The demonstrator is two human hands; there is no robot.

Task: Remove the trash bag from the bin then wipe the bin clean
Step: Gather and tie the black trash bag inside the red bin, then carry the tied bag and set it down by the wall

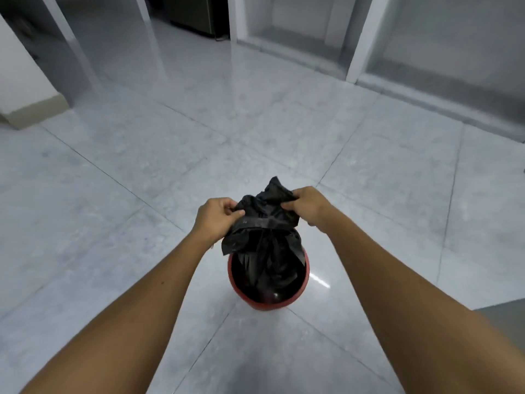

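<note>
Head view: left hand and right hand pinched on bag top, lower centre, half out of bin. Looks thin, limp, slippery, light; best gripped at bunched neck.

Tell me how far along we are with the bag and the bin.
Done: the black trash bag's top is gathered up, clear of the red bin's rim. In hand: the left hand and right hand both grip that top, while its lower part hangs inside the bin. Left: lifting it fully out, then wiping; no cloth is visible.
</note>
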